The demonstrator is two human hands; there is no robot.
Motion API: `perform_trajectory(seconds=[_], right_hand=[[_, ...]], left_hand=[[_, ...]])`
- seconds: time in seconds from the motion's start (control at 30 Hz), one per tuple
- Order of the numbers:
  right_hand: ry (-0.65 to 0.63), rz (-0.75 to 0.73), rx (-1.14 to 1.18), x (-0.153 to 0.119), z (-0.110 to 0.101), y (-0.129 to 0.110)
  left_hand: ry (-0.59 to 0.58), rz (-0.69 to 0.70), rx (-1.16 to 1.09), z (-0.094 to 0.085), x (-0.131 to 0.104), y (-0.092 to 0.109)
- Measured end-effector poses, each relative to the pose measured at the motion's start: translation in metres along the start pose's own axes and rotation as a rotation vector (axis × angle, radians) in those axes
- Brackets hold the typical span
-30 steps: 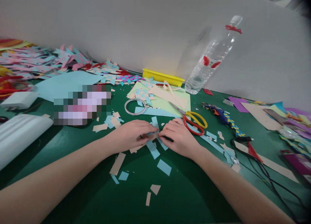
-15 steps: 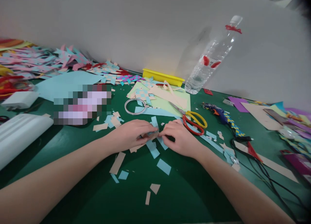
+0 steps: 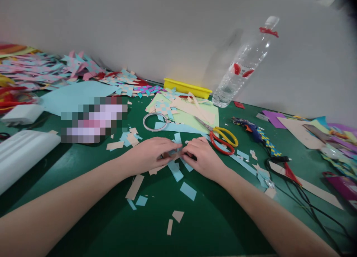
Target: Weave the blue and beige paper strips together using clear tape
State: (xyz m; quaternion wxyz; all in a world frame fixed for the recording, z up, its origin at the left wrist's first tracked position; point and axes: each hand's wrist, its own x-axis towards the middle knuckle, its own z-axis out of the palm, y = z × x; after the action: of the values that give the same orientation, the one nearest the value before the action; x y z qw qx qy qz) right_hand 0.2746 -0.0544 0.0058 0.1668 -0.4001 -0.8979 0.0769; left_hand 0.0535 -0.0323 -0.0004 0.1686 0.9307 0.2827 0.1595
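Observation:
My left hand (image 3: 150, 155) and my right hand (image 3: 201, 156) meet fingertip to fingertip on the green table (image 3: 212, 219), both pinching a small woven piece of blue and tan paper strips (image 3: 176, 161). Blue strip ends stick out above and below my fingers. The middle of the piece is hidden under my fingers. Loose blue and tan offcuts (image 3: 188, 191) lie scattered just in front of my hands.
Red and yellow scissors (image 3: 221, 138) lie just right of my right hand. A tape ring (image 3: 154, 122) sits behind my left hand, with light green paper (image 3: 192, 117), a yellow tray (image 3: 186, 87) and a clear bottle (image 3: 244, 65) by the wall. Black cables (image 3: 301, 197) and coloured paper lie right.
My right hand has shifted slightly left and closed in on the woven piece; my left hand has stayed nearly still.

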Motion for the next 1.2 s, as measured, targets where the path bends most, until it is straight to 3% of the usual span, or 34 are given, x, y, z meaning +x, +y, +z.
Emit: perform_trajectory(seconds=[0.2,0.43,0.6,0.73,0.97,1.2], right_hand=[[0.016,0.080,0.015,0.001,0.001,-0.004],[-0.067,0.099,-0.060,0.006,-0.002,-0.012],[-0.016,0.106,-0.074,0.002,0.001,-0.012],[0.028,0.058,0.069,-0.002,-0.004,-0.005],[-0.050,-0.121,-0.040,-0.001,-0.009,0.001],[-0.111,-0.073,-0.093,0.002,-0.012,0.000]], left_hand=[[-0.005,-0.040,0.020,0.002,-0.002,-0.001],[0.022,-0.027,0.007,0.004,-0.001,-0.003],[0.022,-0.038,0.008,0.003,-0.002,-0.003],[-0.021,-0.086,-0.020,0.000,-0.002,0.000],[-0.005,-0.076,-0.013,0.002,-0.001,-0.001],[-0.009,-0.073,-0.013,0.002,-0.002,-0.002]])
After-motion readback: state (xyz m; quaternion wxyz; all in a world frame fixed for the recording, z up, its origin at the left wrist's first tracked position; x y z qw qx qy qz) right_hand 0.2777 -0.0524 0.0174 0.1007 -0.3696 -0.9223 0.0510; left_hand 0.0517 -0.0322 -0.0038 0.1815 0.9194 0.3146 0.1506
